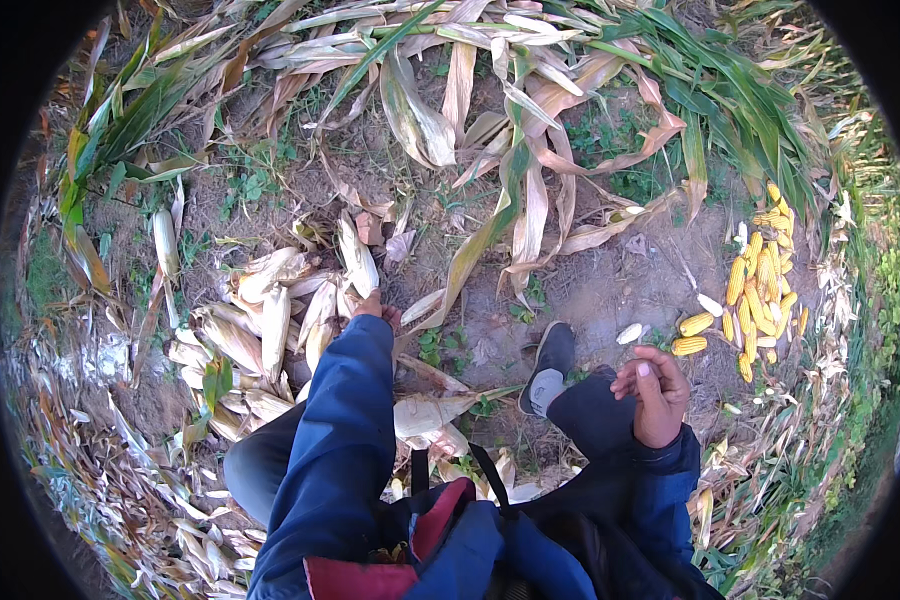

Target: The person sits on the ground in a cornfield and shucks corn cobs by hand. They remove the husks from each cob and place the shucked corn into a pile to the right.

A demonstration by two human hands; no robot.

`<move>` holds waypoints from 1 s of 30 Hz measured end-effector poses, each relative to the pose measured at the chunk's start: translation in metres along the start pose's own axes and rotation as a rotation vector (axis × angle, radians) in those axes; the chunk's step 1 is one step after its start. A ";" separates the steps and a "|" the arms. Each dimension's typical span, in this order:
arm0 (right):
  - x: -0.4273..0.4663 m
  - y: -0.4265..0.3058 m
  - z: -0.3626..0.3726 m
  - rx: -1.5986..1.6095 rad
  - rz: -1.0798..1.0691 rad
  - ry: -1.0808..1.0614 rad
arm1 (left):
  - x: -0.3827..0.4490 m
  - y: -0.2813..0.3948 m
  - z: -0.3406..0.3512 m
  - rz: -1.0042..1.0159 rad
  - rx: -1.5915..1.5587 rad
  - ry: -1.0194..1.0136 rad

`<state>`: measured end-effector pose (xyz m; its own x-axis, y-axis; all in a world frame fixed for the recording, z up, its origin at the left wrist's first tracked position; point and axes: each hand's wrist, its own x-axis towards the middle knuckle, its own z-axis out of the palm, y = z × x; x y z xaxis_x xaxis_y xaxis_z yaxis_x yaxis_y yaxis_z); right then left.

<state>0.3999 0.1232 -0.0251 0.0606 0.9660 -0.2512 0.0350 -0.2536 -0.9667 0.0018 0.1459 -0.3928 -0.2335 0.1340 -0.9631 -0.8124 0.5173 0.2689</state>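
Observation:
My left hand has its fingers on the lower end of an ear of corn in its pale dry husk. That ear lies at the far right side of a heap of unhusked corn ears. The sleeve hides part of the heap. My right hand is raised above my bent leg, with fingers loosely curled, thumb apart and nothing visible in it. Closest to it on the ground are two husked yellow corn cobs and a whitish cob.
A pile of husked yellow corn lies at the right. Cut corn stalks with dry and green leaves arch across the ground ahead. One unhusked ear lies apart at the left. My shoe rests on bare soil. Loose husks lie between my legs.

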 end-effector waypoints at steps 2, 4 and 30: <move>0.002 -0.001 0.002 0.007 -0.002 -0.003 | -0.012 0.011 -0.002 0.051 0.249 -0.040; 0.004 -0.002 0.004 -0.018 -0.002 -0.030 | -0.032 0.020 -0.005 0.187 0.373 -0.153; -0.114 0.037 0.079 -0.403 -0.463 -0.234 | -0.426 -0.003 -0.051 1.515 0.762 -0.549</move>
<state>0.3152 0.0080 -0.0367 -0.2675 0.9536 0.1381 0.3791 0.2359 -0.8948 0.0761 0.0442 0.0175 -0.1520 0.9751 0.1613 0.3629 -0.0967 0.9268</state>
